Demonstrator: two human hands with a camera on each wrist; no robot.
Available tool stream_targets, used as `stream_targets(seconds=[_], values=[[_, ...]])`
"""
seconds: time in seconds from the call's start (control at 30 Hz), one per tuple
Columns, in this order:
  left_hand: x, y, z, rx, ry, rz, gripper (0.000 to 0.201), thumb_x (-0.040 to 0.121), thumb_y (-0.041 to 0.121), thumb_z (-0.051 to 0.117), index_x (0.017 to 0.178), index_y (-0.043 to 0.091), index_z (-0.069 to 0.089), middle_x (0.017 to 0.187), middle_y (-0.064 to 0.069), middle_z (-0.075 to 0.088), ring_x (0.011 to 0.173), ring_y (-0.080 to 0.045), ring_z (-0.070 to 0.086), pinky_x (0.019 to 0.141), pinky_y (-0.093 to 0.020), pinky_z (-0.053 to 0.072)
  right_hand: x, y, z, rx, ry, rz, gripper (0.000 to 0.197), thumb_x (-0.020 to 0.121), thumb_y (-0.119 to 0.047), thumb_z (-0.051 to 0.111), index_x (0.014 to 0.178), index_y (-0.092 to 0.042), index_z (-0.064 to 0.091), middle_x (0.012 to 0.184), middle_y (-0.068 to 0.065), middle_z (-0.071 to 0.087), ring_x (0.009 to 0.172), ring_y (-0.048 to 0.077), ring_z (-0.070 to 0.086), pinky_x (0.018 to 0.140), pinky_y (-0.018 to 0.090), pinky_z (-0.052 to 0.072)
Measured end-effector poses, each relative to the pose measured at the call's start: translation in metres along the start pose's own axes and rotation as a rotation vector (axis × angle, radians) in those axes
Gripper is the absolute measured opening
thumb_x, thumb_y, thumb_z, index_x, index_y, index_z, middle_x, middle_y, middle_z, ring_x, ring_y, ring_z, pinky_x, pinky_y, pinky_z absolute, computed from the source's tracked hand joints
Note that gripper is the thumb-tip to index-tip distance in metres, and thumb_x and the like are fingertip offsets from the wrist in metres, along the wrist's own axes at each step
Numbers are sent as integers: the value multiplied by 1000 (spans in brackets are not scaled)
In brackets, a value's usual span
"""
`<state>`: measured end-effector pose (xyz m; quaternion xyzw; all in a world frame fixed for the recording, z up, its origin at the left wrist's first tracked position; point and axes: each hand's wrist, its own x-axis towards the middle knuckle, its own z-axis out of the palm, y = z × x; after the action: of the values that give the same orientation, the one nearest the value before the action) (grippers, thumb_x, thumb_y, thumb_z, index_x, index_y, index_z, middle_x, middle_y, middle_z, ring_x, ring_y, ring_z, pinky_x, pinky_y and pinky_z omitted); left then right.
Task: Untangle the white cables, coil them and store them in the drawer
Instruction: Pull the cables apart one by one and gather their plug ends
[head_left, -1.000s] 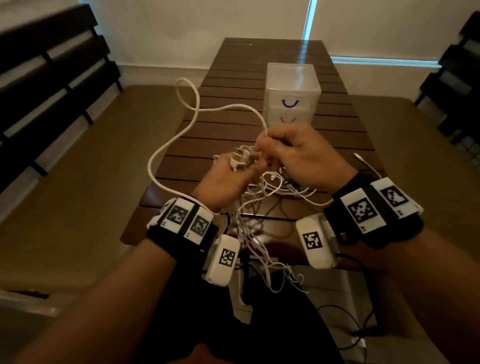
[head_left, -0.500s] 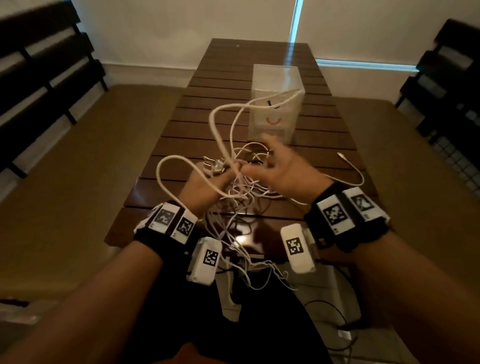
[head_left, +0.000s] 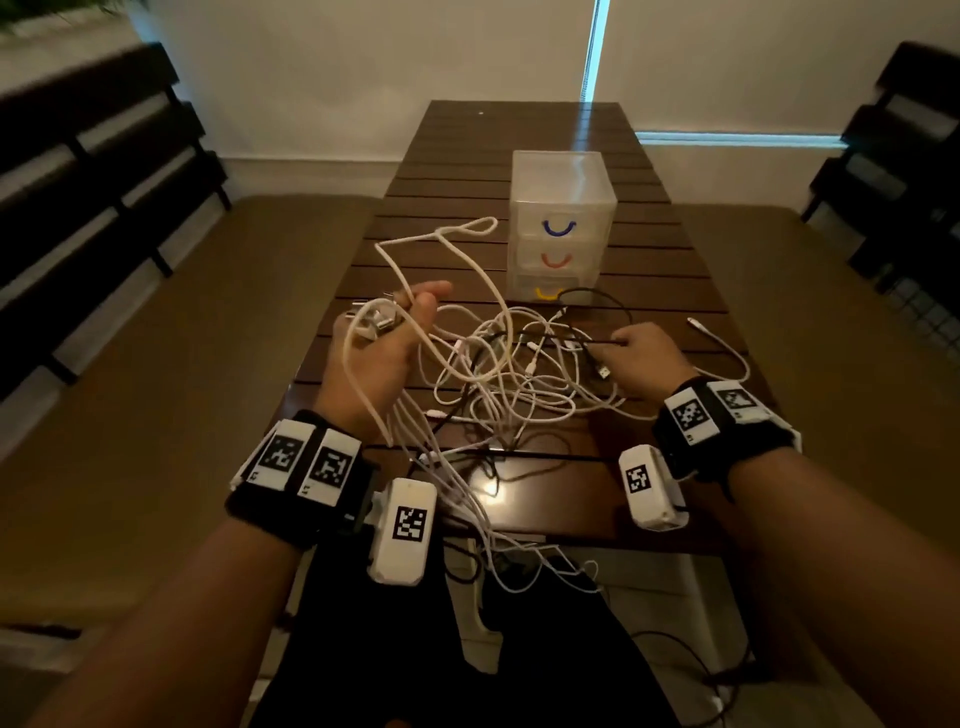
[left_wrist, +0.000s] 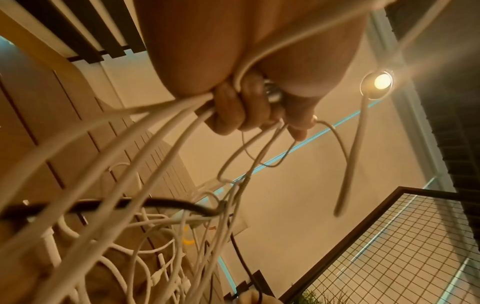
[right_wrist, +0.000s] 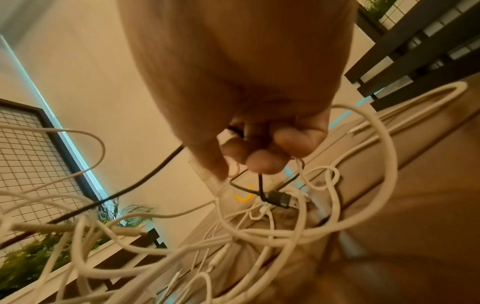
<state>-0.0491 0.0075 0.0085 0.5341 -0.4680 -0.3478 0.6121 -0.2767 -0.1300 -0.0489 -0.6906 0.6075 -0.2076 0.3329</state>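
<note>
A tangle of white cables (head_left: 511, 376) lies on the dark slatted table (head_left: 524, 130), with strands hanging over the near edge. My left hand (head_left: 410, 312) is raised at the tangle's left. It grips several white strands and a metal-tipped plug, its fingers (left_wrist: 233, 111) curled round them. A thick white loop (head_left: 467, 228) arcs up from it toward the drawer unit. My right hand (head_left: 623, 343) is low at the tangle's right and its fingertips (right_wrist: 262, 162) pinch a thin black cable (head_left: 597, 296) near its USB plug (right_wrist: 281, 199). The clear three-drawer unit (head_left: 563, 208) stands behind, all drawers closed.
Dark slatted benches (head_left: 93, 171) flank the table on both sides. A loose white cable end (head_left: 722, 343) lies at the table's right edge. Some cables trail off the near edge over my lap (head_left: 519, 577). Bare tabletop lies behind the drawer unit.
My hands have drawn apart. The right hand let go of the white strands and moved right and down onto the black cable. The raised white loop has sunk toward the table.
</note>
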Motion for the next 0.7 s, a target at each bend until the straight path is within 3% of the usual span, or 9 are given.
stream_targets(seconds=[0.03,0.17,0.23,0.3,0.37,0.43,0.57,0.63,0.7], values=[[-1,2,1,14,-34,12,17,97,20,52,99,18,68,52,13,58,49,1,55,51,-14,47,-4,-3,-3,9,5,-17,22,78,-16,75,76,-17,54,60,-2,53,55,16,52,54,26,41],[-2,11,3,84,-235,34,18,92,24,53,94,18,70,60,14,64,55,2,56,58,-15,45,-30,-35,-8,278,-164,-238,74,73,-5,80,132,-26,41,66,-3,40,51,6,39,47,17,37],[0,14,5,92,-304,36,21,88,30,55,95,19,71,64,14,65,61,-1,58,67,-22,48,-46,-56,-4,342,-307,-381,79,75,-3,79,139,-30,40,79,-3,55,61,10,55,58,19,49],[-1,15,9,61,-331,81,19,86,26,56,94,19,72,76,10,71,73,-6,66,71,-23,51,-56,-72,5,366,-439,-461,74,78,-1,76,139,-27,44,111,2,66,93,20,68,80,34,59],[-3,16,12,-22,-323,115,15,90,18,59,90,21,74,88,3,75,85,-13,70,75,-26,54,-61,-81,14,442,-495,-468,64,81,-1,73,137,-22,49,119,13,65,105,37,65,87,57,54],[-4,16,12,-35,-304,128,17,92,8,57,92,15,72,85,6,75,83,-10,71,73,-21,54,-62,-85,17,511,-439,-493,53,82,-5,73,131,-17,55,117,16,65,106,39,64,86,64,50],[-4,18,10,203,-289,198,22,93,2,54,84,16,69,73,18,72,72,2,68,65,-10,48,-62,-90,14,402,-333,-598,45,81,-10,75,120,-24,59,100,9,66,91,19,68,81,39,58],[-3,15,7,244,-326,169,21,94,7,55,82,15,70,71,8,71,69,-2,66,65,-17,50,-62,-93,8,397,-278,-621,55,83,-6,71,131,-28,53,93,5,60,74,13,63,72,33,58],[-1,9,5,307,-396,127,22,94,15,58,76,8,68,67,-3,66,63,-12,60,61,-28,48,-65,-99,1,409,-166,-682,70,83,6,59,141,-31,43,98,7,50,67,11,54,65,27,54]])
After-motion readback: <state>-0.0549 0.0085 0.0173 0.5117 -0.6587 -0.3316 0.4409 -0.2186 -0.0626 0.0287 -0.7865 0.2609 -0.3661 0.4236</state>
